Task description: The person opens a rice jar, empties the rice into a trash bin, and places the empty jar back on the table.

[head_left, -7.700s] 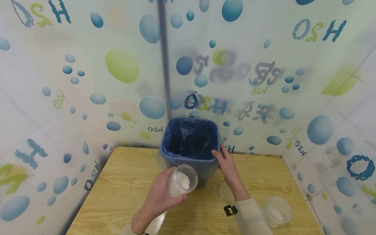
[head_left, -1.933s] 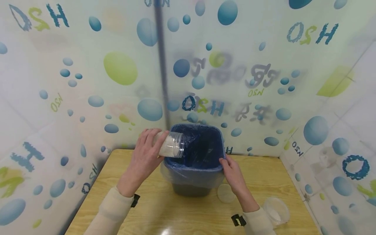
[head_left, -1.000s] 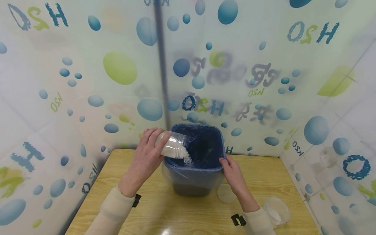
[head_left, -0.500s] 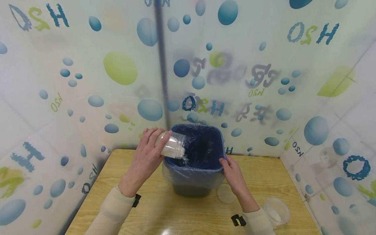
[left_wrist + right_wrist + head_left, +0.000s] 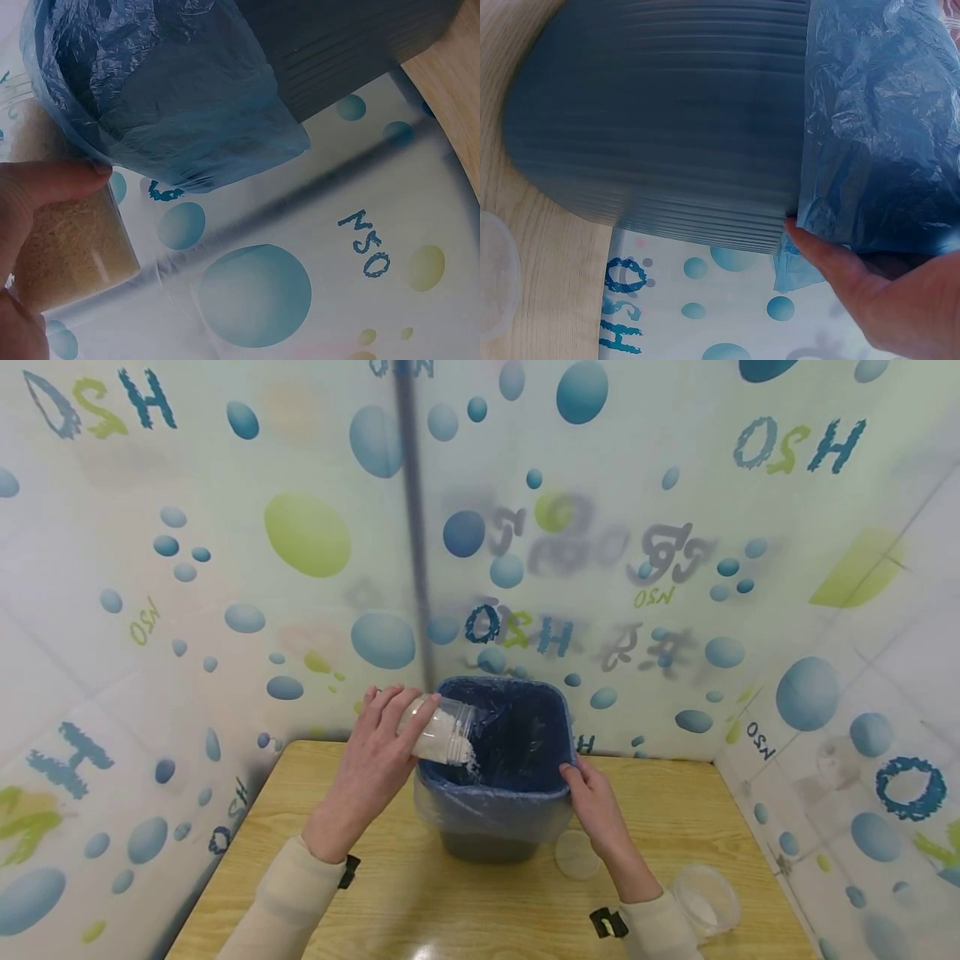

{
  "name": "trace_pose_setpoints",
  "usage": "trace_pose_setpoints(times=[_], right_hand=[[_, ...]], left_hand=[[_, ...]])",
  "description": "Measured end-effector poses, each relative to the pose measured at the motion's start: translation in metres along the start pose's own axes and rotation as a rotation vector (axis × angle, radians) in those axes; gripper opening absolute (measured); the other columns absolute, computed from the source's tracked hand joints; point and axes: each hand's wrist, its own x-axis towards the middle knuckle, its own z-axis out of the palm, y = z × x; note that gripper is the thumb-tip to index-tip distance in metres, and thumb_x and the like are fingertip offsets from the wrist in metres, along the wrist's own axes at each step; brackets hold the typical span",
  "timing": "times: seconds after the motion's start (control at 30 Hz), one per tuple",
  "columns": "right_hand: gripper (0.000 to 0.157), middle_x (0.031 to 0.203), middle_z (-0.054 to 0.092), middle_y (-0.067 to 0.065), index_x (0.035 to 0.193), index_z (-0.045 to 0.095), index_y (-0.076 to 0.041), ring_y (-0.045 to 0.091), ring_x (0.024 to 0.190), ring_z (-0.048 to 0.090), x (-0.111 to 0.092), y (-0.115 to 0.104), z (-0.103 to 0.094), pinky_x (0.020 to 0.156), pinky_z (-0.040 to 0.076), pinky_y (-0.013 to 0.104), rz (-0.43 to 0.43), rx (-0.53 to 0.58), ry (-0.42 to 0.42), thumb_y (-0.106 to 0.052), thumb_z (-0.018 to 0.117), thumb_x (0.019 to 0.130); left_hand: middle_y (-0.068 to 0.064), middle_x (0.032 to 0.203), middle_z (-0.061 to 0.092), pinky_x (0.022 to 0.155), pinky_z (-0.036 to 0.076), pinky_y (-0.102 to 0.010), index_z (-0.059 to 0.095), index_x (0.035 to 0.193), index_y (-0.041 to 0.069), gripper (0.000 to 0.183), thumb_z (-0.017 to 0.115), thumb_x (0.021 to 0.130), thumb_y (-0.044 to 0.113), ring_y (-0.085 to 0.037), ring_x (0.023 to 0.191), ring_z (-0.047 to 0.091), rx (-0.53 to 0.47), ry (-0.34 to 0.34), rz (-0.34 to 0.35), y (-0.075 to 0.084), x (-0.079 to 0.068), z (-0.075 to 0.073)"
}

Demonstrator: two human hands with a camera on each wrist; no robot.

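My left hand [image 5: 372, 760] grips a clear plastic jar [image 5: 444, 731] of white grains that look like rice. The jar lies tilted over the left rim of a trash can [image 5: 491, 846], its mouth inside, and grains spill from it. In the left wrist view the grains fill much of the jar [image 5: 82, 247]. A blue bin liner [image 5: 517, 727] covers the can's inside and folds over its rim. My right hand [image 5: 600, 802] holds the can's right rim through the liner; in the right wrist view the fingers lie along the liner [image 5: 870, 112].
A round translucent lid [image 5: 577, 854] lies on the wooden table [image 5: 337, 893] right of the can. Farther right, near my right sleeve, stands a clear plastic tub [image 5: 707, 900] with something white in its bottom. A patterned curtain [image 5: 315, 635] hangs behind the table.
Earlier the jar was held upright in front of the can. It has moved to the left rim and tipped, and grains have begun pouring. Over the last second both hands stay nearly still.
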Motion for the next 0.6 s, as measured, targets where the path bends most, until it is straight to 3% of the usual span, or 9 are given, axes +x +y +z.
trace_pose_setpoints(times=[0.17, 0.6], right_hand=[[0.048, 0.152, 0.050, 0.023, 0.151, 0.047, 0.004, 0.039, 0.141, 0.048, -0.0002, -0.0009, 0.0000, 0.116, 0.034, 0.057, -0.002, 0.013, -0.006, -0.019, 0.044, 0.110], [0.049, 0.154, 0.049, 0.022, 0.152, 0.046, 0.004, 0.038, 0.143, 0.046, -0.0011, -0.0017, -0.0008, 0.118, 0.033, 0.056, -0.002, 0.017, -0.012, -0.020, 0.044, 0.110]], left_hand=[[-0.022, 0.138, 0.053, 0.118, 0.028, -0.062, 0.052, 0.148, 0.009, 0.096, 0.096, 0.064, -0.003, -0.043, 0.133, 0.045, 0.010, -0.019, -0.004, 0.0007, 0.0000, -0.0009], [-0.023, 0.138, 0.053, 0.113, 0.034, -0.066, 0.052, 0.148, 0.007, 0.099, 0.095, 0.060, -0.008, -0.044, 0.132, 0.046, 0.021, 0.004, 0.029, -0.0003, 0.0000, 0.0013]])
